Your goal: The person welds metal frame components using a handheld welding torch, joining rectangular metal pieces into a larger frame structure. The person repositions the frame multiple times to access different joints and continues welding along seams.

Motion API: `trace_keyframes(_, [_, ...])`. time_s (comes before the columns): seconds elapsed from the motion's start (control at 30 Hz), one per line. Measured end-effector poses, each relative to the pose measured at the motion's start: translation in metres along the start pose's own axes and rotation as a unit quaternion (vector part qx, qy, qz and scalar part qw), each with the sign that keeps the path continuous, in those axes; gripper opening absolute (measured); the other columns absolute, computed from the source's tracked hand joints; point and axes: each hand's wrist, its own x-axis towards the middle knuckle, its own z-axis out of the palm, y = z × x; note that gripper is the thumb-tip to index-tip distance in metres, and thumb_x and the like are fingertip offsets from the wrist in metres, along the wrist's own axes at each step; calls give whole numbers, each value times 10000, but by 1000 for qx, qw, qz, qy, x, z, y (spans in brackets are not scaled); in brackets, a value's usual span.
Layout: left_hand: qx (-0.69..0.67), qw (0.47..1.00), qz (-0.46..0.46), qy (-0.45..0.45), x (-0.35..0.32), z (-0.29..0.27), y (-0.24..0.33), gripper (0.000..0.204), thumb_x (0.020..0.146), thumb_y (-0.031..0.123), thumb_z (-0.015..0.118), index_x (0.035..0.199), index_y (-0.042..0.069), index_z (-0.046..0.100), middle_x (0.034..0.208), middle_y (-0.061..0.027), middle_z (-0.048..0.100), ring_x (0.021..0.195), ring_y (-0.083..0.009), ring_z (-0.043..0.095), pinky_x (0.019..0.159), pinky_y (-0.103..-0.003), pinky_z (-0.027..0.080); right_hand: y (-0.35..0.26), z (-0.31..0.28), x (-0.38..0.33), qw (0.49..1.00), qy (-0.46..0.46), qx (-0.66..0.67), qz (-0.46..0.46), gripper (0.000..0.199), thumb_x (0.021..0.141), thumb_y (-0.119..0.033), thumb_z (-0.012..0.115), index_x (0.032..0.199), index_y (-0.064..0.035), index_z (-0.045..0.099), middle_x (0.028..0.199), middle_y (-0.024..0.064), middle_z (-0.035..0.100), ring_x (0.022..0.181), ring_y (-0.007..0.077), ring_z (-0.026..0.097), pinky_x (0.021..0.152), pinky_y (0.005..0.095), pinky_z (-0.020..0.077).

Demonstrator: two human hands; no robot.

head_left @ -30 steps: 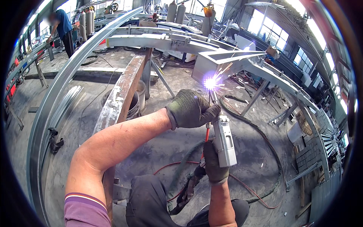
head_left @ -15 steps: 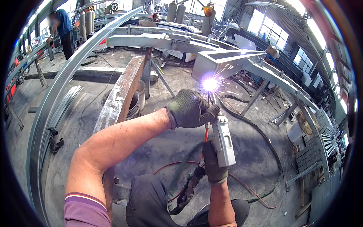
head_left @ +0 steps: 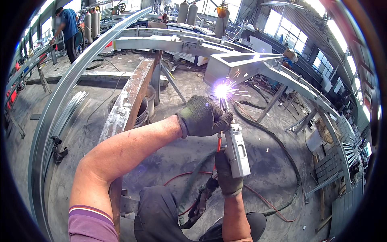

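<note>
A silver handheld welding gun [head_left: 238, 152] slants upward in front of me, its nozzle at a bright white-violet glare [head_left: 221, 91] that throws sparks. The glare sits against the lower edge of a triangular metal frame [head_left: 219, 71] and hides the exact contact point. In a dark glove, my right hand [head_left: 228, 173] is closed around the gun's grip below the body. My left hand [head_left: 203, 116], also gloved, has its fingers curled and pinched at the gun's front end, just short of the glare. A red hose [head_left: 219, 144] runs down beside the gun.
A rusty steel beam [head_left: 125, 101] and a long curved metal profile [head_left: 66, 86] stand on my left. Buckets [head_left: 150, 97] sit behind the beam. A thick dark hose [head_left: 288, 155] loops over the floor at right. At far left another person [head_left: 68, 30] leans over a workpiece.
The glare and the gun's tip have shifted slightly left along the frame's lower edge, and the spark spray has altered. The other person has moved a little to the right.
</note>
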Motion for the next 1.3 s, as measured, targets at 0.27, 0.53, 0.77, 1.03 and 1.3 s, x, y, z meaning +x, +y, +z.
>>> trace_keyframes(0.27, [21,1000,1,-12,0,-2,0,383,1102,315,689,788,140,821,673,-102,729,610,-315,727,587,-453,534,6,-1,-1,1000,-11,26,10,65,997,1,757,942,-32,746,762,-8,685,658,81,653,563,310,513])
trace_keyframes(0.53, [17,1000,9,1,-4,2,-7,413,1081,326,692,731,116,749,652,-140,668,593,-370,678,574,-484,507,11,4,-2,1000,2,19,1,90,998,-37,790,922,-28,742,730,5,677,642,87,646,555,328,506])
trace_keyframes(0.77, [15,1000,-26,-6,-8,14,-12,523,1082,385,699,634,115,697,596,-147,621,564,-387,641,555,-488,479,64,13,-13,999,-48,-15,20,127,968,-104,823,973,1,752,746,65,718,659,143,693,612,360,555])
trace_keyframes(1.03, [51,988,-96,-112,-29,30,-28,564,1126,466,635,727,90,766,613,-173,621,528,-400,603,527,-515,420,85,9,-7,998,8,26,62,205,972,-161,859,1065,3,779,826,62,755,736,145,699,675,365,571])
trace_keyframes(1.3, [-295,857,-369,-203,-27,50,-13,653,1181,624,456,1103,60,777,777,-51,755,657,-160,698,635,-334,570,56,-19,1,998,28,59,18,132,959,-80,834,1039,7,775,761,70,730,662,154,694,635,347,561])
